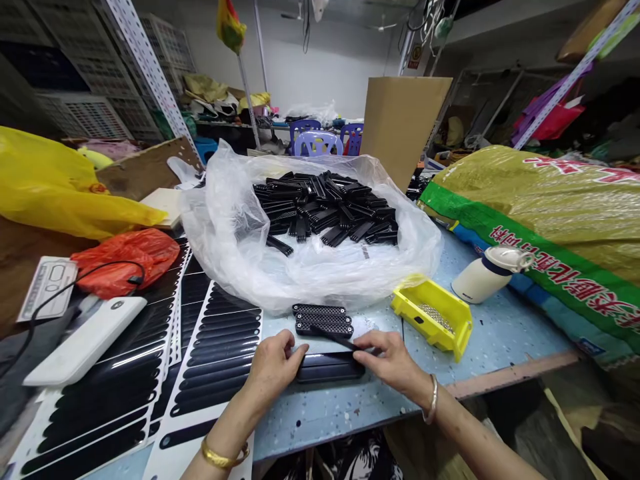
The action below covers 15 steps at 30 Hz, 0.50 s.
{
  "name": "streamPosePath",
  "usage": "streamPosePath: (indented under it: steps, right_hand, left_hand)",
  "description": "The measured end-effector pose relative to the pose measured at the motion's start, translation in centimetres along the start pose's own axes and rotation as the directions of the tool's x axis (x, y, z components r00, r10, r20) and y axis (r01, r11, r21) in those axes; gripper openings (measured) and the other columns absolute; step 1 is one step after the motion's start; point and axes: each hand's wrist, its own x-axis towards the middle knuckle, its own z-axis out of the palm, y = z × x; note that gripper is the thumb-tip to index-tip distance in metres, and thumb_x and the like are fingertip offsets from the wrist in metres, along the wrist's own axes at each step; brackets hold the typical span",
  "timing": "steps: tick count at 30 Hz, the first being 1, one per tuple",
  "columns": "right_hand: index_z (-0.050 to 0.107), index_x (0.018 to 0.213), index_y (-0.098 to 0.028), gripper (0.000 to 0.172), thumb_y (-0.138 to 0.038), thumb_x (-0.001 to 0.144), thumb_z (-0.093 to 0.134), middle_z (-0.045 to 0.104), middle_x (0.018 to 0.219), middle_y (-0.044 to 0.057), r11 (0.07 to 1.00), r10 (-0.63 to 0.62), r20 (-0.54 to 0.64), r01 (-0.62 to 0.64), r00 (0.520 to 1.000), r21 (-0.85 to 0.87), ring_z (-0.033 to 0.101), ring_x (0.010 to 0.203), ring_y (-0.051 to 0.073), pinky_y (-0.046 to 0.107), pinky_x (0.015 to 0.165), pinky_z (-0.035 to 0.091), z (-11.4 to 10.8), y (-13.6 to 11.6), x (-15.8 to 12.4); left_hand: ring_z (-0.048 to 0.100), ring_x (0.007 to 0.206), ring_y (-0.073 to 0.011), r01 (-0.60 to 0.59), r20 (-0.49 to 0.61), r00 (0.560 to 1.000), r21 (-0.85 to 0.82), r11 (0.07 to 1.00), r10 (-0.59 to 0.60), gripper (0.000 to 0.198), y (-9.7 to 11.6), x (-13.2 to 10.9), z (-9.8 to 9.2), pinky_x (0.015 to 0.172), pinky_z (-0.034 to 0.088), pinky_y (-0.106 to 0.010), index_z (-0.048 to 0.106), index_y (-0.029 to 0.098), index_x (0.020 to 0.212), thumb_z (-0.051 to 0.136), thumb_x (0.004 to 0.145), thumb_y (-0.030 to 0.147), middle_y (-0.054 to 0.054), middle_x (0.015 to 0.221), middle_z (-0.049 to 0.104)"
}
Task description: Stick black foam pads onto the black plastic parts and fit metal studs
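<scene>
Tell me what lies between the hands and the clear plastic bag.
Head view: two black perforated strips lie side by side on the table, beyond the left hand and right hand holding a black bar, short of the clear plastic bag.

Glossy black plastic strip at lower centre; crinkled clear plastic bag above; smooth yellow plastic bin at right.

Black parts in clear bag. Yellow bin. Orange bag. Black strips on white sheet. Blue speckled counter. White bottle. Gold bangle.
</scene>
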Motion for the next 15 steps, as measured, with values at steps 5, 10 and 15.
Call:
streamPosePath:
  steps: [5, 10, 15]
  right_hand:
    - [0.076, 0.081, -0.017, 0.015, -0.027, 0.074, 0.067, 0.075, 0.073, 0.007, 0.999, 0.045, -0.130, -0.043, 0.990, 0.016, 0.069, 0.065, 0.020, 0.029, 0.058, 0.054, 0.1, 1.3, 1.7]
    - [0.076, 0.077, -0.017, 0.014, -0.025, 0.074, 0.065, 0.074, 0.070, 0.006, 0.997, -0.026, -0.099, 0.019, 0.995, -0.072, 0.068, 0.063, 0.020, 0.028, 0.057, 0.053, 1.0, 1.5, 2.7]
    - [0.075, 0.079, -0.018, 0.013, -0.024, 0.074, 0.064, 0.074, 0.072, 0.005, 0.967, -0.110, -0.001, 0.107, 0.994, -0.232, 0.068, 0.065, 0.019, 0.027, 0.056, 0.051, 0.8, 1.2, 2.7]
  left_hand:
    - [0.050, 0.052, -0.0146, -0.057, 0.103, 0.993, -0.069, 0.996, 0.064, 0.028, -0.3, -1.1, 0.1, 0.055, 0.031, -0.025, 0.054, 0.020, 0.058, 0.049, 0.082, 0.033, 0.001, 0.052, 0.055]
    - [0.054, 0.057, -0.0163, 0.084, 0.022, 0.996, -0.127, 0.988, -0.082, 0.010, -0.6, 1.3, -0.7, 0.059, 0.035, -0.026, 0.066, 0.017, 0.073, 0.061, 0.070, 0.024, 0.001, 0.056, 0.060]
    - [0.052, 0.052, -0.0129, 0.128, 0.057, 0.991, -0.215, 0.968, -0.119, 0.018, -0.6, 2.6, -0.7, 0.056, 0.035, -0.023, 0.070, 0.018, 0.076, 0.060, 0.062, 0.013, 0.006, 0.049, 0.054]
